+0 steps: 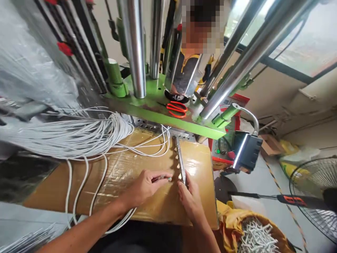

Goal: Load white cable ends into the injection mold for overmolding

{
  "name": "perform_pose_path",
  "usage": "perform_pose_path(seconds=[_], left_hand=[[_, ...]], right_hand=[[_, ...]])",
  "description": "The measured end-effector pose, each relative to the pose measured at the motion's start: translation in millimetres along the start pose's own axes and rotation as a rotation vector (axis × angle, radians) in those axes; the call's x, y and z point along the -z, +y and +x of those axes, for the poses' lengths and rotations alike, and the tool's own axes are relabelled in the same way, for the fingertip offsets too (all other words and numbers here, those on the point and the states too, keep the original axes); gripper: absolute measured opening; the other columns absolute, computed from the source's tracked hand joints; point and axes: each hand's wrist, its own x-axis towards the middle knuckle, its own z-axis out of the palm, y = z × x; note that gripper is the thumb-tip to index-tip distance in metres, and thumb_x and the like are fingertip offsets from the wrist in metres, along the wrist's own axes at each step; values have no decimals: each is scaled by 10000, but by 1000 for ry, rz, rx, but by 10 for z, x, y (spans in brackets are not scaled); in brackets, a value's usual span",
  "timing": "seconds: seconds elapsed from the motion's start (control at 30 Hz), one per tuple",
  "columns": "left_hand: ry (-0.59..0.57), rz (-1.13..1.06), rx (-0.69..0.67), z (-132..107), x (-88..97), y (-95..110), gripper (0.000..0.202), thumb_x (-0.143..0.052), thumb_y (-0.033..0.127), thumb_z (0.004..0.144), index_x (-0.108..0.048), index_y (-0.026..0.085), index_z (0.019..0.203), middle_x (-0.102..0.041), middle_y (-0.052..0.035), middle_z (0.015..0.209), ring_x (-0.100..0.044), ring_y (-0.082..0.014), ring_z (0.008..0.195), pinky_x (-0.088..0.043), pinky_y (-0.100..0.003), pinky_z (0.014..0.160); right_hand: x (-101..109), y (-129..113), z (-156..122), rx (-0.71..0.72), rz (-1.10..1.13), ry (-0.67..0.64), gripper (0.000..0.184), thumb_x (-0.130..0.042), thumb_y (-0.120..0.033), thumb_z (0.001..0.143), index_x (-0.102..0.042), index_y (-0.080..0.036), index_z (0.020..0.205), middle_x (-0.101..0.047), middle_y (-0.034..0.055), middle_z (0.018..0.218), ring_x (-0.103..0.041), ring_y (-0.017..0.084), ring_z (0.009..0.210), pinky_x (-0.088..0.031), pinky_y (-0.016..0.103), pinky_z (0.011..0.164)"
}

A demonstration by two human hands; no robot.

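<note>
My left hand (144, 186) rests on a taped cardboard board (126, 196), fingers pinched on the ends of thin white cables (164, 178). My right hand (191, 198) grips the near end of a narrow metal bar (180, 160) that lies along the board. A row of small cream plug pieces (177, 158) sits beside the bar. A thick bundle of white cables (86, 135) fans in from the left and loops over the board.
A green machine plate (158, 112) with shiny steel columns (135, 49) stands behind the board, orange scissors (177, 108) on it. Another person stands beyond the machine. A lamp (246, 149) is at right, a yellow sack of white scraps (256, 237) at bottom right, a fan (316, 196) far right.
</note>
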Motion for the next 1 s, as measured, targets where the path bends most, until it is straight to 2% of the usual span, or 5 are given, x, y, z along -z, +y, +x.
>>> perform_pose_path(seconds=[0.13,0.3,0.83,0.9,1.0], left_hand=[[-131,317,-289,32,-49,-32,278,-529,152,847,-737,213,1021,-753,-19,999,-705,-186,911,-534,-267,832],[-201,518,-599,135,-99,-135,481,-436,-1,773,-676,205,1134,-735,-21,1068,-697,-167,952,-538,-258,844],[-203,555,-659,205,-133,-153,465,-419,9,807,-662,209,1149,-739,-38,1052,-702,-184,941,-543,-273,825],[-208,504,-611,219,-145,-148,413,-439,31,819,-690,201,1099,-744,-43,1028,-701,-191,927,-530,-273,827],[-223,367,-351,240,-137,-47,257,-516,148,877,-727,212,1009,-750,-24,958,-690,-180,870,-505,-249,800]], right_hand=[[29,-46,-6,82,-59,-26,430,-489,-259,869,-539,-197,1291,-644,57,1160,-585,202,1057,-456,320,958],[31,-21,-9,89,-58,-20,478,-453,-234,891,-469,-190,1367,-565,64,1327,-519,203,1201,-376,317,1058],[13,36,-14,107,-18,3,487,-461,-221,895,-446,-186,1380,-532,91,1368,-447,213,1303,-328,368,1118],[17,13,-11,138,-36,8,462,-459,-214,892,-474,-195,1353,-570,90,1312,-480,223,1265,-359,374,1091],[21,-46,-4,154,-40,-24,418,-496,-182,842,-537,-193,1259,-644,68,1122,-595,204,1033,-467,319,941]])
